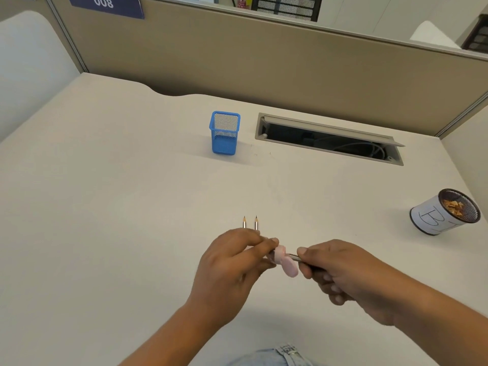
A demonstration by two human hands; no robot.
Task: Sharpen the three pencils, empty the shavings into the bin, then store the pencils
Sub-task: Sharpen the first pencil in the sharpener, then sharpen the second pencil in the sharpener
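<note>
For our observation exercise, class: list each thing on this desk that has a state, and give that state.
Blue mesh pencil holder: upright, empty.
Paper-wrapped mesh bin: upright, holds shavings.
Two pencils on the desk: lying parallel, tips sharp.
Pink sharpener: held in left hand.
Third pencil: in right hand, inserted in sharpener.
Desk cable hatch: lid open.

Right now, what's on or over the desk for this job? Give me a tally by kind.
Pencils: 3, two lying on the desk, one in the right hand at the sharpener
Pink sharpener: 1, in the left hand
Blue mesh pencil holder: 1
Shavings bin: 1
Total: 6
</note>
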